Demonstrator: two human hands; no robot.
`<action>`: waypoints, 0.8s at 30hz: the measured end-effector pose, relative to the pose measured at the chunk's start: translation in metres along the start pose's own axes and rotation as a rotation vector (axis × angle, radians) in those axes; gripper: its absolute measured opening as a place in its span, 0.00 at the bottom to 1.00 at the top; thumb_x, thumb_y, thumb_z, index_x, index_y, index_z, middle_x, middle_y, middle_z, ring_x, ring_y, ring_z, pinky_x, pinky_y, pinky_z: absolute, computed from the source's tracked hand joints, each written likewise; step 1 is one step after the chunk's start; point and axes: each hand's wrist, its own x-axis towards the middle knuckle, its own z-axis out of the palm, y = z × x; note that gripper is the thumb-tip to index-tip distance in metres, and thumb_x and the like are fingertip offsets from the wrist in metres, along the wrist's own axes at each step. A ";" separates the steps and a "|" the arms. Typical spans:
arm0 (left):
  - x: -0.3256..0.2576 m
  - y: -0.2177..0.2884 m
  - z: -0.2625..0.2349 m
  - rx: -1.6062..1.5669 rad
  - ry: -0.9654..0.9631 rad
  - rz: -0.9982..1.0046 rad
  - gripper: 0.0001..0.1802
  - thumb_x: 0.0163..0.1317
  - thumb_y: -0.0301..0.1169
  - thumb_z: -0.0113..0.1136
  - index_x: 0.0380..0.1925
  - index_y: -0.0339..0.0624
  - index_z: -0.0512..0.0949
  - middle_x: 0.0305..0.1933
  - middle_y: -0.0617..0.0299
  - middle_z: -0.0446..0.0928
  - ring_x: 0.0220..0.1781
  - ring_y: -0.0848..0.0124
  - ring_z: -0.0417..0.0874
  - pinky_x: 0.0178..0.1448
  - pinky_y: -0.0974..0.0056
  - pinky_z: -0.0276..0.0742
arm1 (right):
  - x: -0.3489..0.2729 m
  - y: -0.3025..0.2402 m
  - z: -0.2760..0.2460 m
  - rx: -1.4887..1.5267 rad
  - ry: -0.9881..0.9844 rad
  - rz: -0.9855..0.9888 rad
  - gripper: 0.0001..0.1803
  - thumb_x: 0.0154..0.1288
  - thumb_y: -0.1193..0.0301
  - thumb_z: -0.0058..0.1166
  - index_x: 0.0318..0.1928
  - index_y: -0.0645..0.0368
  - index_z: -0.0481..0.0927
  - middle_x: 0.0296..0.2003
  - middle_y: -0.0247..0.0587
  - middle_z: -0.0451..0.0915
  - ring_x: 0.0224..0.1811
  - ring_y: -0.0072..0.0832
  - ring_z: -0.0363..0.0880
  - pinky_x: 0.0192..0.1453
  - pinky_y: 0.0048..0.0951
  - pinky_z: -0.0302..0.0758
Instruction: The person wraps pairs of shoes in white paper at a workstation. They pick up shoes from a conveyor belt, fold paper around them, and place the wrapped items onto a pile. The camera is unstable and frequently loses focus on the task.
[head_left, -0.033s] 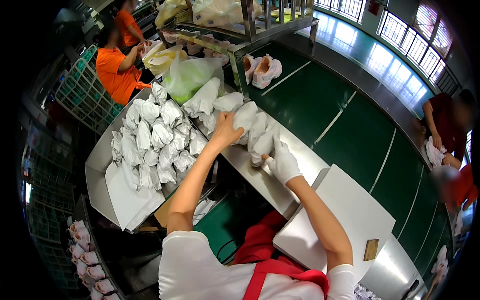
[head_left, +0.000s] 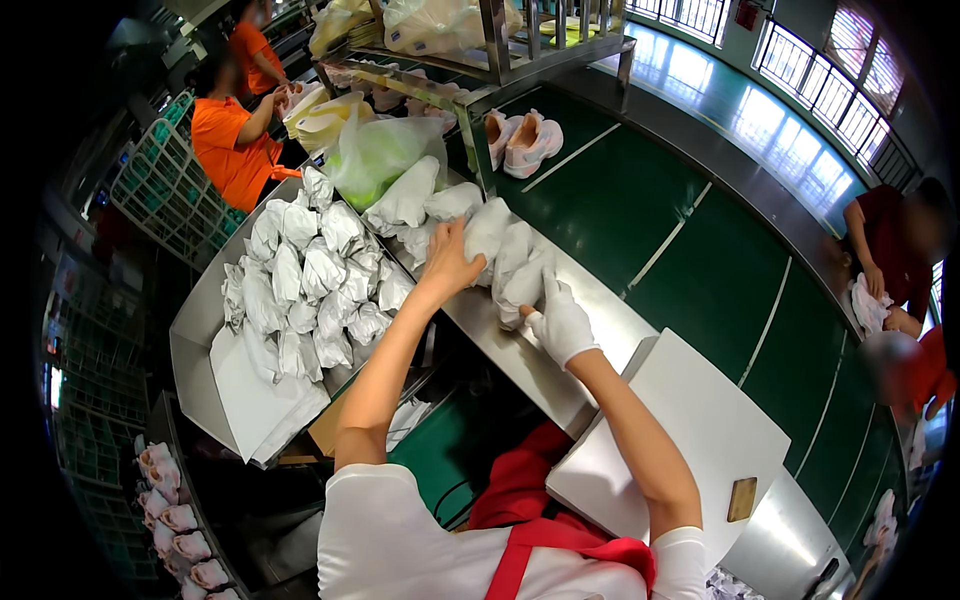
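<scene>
Steel tabletop is carrying white bundles; left hand is lying open on them, gloved right hand at 4 o'clock is gripping one.

bright daylight from the windows | glare on the green floor | heavy fisheye bending, dark vignette corners, faces blurred

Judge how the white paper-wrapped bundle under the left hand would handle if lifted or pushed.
The wrapped bundle looks crinkled and soft, so probably light and yielding. Its loose paper may shift under the left hand. Its lumpy shape seems unlikely to roll.
</scene>
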 end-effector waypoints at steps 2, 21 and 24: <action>-0.004 0.002 0.002 0.013 -0.005 0.080 0.41 0.54 0.41 0.61 0.66 0.39 0.58 0.61 0.39 0.61 0.63 0.44 0.62 0.65 0.47 0.58 | 0.010 0.003 0.008 -0.008 0.022 -0.004 0.49 0.57 0.59 0.58 0.71 0.59 0.43 0.50 0.66 0.72 0.45 0.57 0.77 0.49 0.45 0.75; -0.050 0.085 0.026 -0.121 0.126 0.394 0.33 0.60 0.38 0.59 0.64 0.41 0.63 0.67 0.43 0.61 0.66 0.47 0.63 0.68 0.49 0.58 | -0.231 0.023 -0.153 -0.030 0.488 0.290 0.25 0.59 0.75 0.54 0.58 0.61 0.72 0.47 0.51 0.79 0.49 0.40 0.79 0.54 0.35 0.74; -0.101 0.111 0.036 -0.367 0.021 0.462 0.31 0.57 0.35 0.60 0.61 0.39 0.67 0.62 0.44 0.68 0.63 0.48 0.67 0.66 0.50 0.61 | -0.293 0.036 -0.152 -0.124 0.610 0.523 0.22 0.60 0.76 0.52 0.56 0.64 0.73 0.48 0.53 0.78 0.49 0.39 0.79 0.54 0.35 0.73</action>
